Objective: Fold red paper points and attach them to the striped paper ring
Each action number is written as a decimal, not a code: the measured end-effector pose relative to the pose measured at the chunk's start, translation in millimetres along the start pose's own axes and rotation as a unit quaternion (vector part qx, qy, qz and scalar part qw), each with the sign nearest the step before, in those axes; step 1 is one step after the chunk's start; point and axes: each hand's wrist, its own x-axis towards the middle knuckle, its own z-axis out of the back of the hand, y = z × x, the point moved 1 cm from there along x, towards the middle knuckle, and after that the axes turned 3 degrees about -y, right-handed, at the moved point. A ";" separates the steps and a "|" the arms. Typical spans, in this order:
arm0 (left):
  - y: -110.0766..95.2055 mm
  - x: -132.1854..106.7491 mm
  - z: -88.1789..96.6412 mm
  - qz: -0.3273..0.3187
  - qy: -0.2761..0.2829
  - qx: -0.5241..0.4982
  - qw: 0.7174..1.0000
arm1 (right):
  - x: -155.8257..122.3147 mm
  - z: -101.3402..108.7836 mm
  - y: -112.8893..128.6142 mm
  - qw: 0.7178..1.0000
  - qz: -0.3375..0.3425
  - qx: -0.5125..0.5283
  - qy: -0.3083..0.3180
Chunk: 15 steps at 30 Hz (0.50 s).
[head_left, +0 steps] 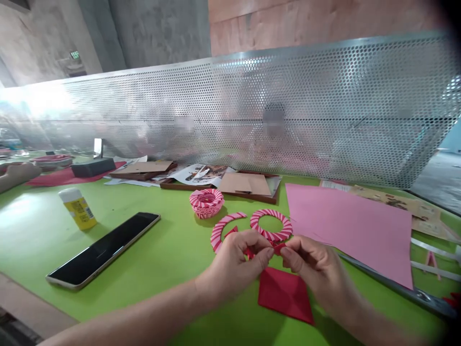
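Note:
Between my fingertips is a small folded piece of red paper (278,248). My left hand (240,262) pinches its left end and my right hand (317,269) pinches the right end. Just below them a red paper square (286,295) lies on the green tabletop. Behind my hands rests a closed ring of red and pink folded paper (288,226). Left of it lies a curved, unclosed strip of the same folded pieces (217,235), partly hidden by my left hand. Farther back stands a small round bowl of red and pink folded paper (206,204).
A pink paper sheet (349,226) lies at right, with scissors (425,295) partly beneath it. At left are a phone (104,250) and a glue stick (78,209). Framed boards (245,184) line the perforated metal screen (230,105). Another person's hand (19,174) is at far left.

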 end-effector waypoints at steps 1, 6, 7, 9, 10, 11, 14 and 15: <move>0.6 0.0 0.1 -0.002 -0.004 0.001 1.000 | 1.3 0.0 -2.2 1.000 -0.011 0.014 0.002; 5.3 -0.1 -0.2 0.002 -0.045 0.000 0.999 | 4.3 4.2 -4.7 1.000 -0.022 0.006 -0.020; 6.0 -0.1 -0.4 0.004 -0.048 -0.004 0.999 | 3.5 5.2 -2.8 1.000 -0.020 -0.004 -0.022; 6.8 -0.4 -1.1 0.012 -0.046 -0.014 0.999 | 1.5 6.7 2.1 1.000 -0.014 -0.020 -0.019; 6.8 -0.7 -1.4 0.016 -0.042 -0.018 0.999 | 0.5 7.0 4.3 0.999 -0.010 -0.027 -0.017; 6.4 -1.0 -1.7 0.020 -0.037 -0.023 0.999 | -0.3 7.1 6.1 0.999 -0.005 -0.034 -0.017; 4.4 -1.8 -2.3 0.032 -0.017 -0.046 0.998 | -0.9 6.1 7.6 0.999 0.001 -0.043 -0.021; 3.7 -1.9 -2.5 0.041 -0.011 -0.063 0.997 | -0.7 5.4 7.0 0.999 0.000 -0.039 -0.021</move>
